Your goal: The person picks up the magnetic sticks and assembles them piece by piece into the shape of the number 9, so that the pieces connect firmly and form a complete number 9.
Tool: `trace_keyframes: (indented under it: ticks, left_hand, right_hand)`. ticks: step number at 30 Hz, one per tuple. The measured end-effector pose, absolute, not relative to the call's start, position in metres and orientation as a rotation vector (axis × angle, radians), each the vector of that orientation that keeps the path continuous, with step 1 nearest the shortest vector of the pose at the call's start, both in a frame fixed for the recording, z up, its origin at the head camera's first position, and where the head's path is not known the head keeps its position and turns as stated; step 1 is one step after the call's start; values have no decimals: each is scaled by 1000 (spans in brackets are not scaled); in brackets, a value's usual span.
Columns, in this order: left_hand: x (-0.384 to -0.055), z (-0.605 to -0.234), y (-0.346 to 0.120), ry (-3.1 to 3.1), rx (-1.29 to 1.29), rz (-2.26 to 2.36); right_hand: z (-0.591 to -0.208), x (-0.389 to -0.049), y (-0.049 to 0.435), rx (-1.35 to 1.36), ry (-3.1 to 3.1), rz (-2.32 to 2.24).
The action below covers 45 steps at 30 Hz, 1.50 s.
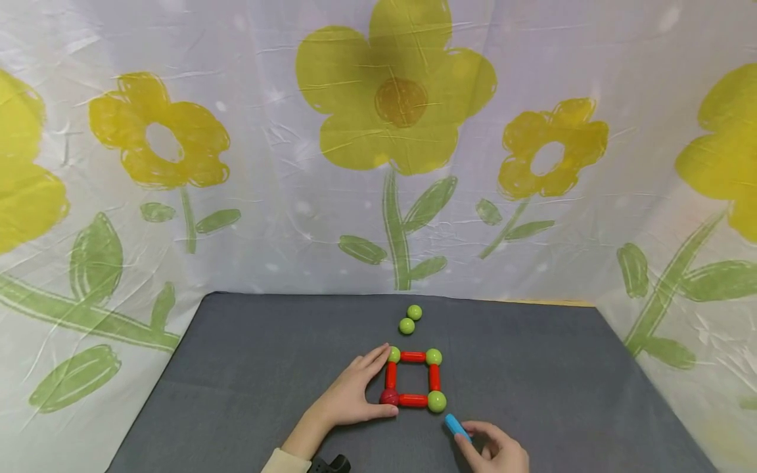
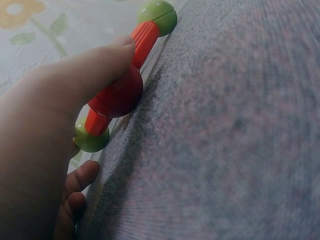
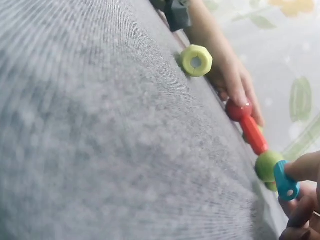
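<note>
A square of red rods [image 1: 413,400] joined by balls lies flat on the dark cloth. Its near left corner is a dark red ball [image 1: 389,397]; the other corners are green balls [image 1: 436,401]. My left hand [image 1: 353,393] grips the square's left side, its thumb against the red ball and fingers by the far left green ball [image 1: 393,355]. In the left wrist view the thumb covers part of the red ball [image 2: 120,95]. My right hand [image 1: 495,450] pinches a short blue rod [image 1: 455,426] between thumb and fingers, just off the near right corner, apart from it in the head view.
Two loose green balls [image 1: 411,319] lie beyond the square. A yellow-green faceted piece with a grey centre [image 3: 196,61] sits near the left forearm in the right wrist view. Dark cloth [image 1: 266,348] covers the table, and a flower-printed curtain [image 1: 272,217] hangs behind it.
</note>
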<state>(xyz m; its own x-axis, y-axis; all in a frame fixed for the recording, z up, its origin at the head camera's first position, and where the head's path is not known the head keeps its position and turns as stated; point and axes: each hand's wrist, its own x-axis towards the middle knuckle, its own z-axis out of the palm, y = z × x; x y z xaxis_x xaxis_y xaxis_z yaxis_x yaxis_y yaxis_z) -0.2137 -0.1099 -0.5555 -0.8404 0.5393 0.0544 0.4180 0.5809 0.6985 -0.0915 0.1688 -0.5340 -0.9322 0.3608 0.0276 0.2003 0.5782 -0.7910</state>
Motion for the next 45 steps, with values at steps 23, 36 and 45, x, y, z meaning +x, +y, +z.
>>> trace_keyframes:
  ticks: [23,36,45]
  left_hand:
    - [-213,-555,-110,2652,812,1102]
    - [-214,-555,-111,2658,807,1105]
    - [-213,-555,-110,2655,801,1106]
  right_hand:
    - [-534,-102,163,-478,-2665,1304]
    - [-535,-104,157,-331,-2739,1262]
    - [-537,-106,152,-289,-2771,1258]
